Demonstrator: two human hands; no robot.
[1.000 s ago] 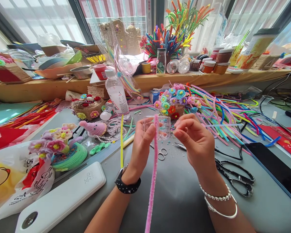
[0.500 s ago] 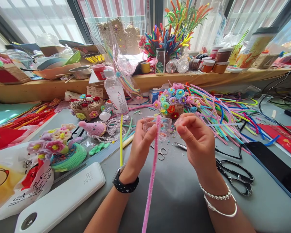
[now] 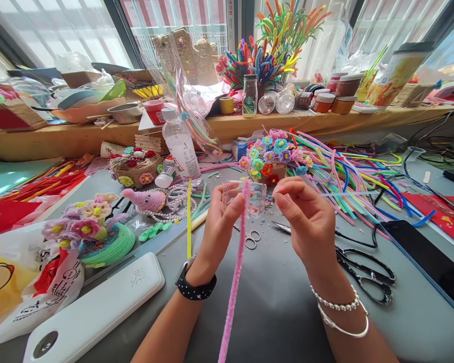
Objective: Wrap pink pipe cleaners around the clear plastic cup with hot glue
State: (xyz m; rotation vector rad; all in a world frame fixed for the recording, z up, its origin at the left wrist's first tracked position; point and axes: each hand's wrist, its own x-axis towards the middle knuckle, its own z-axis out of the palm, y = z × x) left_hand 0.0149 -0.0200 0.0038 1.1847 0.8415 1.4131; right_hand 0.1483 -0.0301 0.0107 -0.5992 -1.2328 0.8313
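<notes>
Centre frame: my left hand [image 3: 220, 222] holds a long pink fuzzy pipe cleaner [image 3: 239, 252], unfolded; my right hand [image 3: 310, 219] curls narrow, contents unclear.

The pink pipe cleaner [image 3: 235, 282] has a fuzzy, matt pile. The small box [image 3: 257, 199] is clear, glossy plastic. The tabletop [image 3: 272, 317] is smooth with a low sheen. The power bank casing [image 3: 102, 302] is smooth plastic. The small scissors [image 3: 245, 235] are shiny metal. The twine basket [image 3: 136, 171] is rough and fibrous. The beaded bracelet [image 3: 340, 306] has a polished metallic finish.
</notes>
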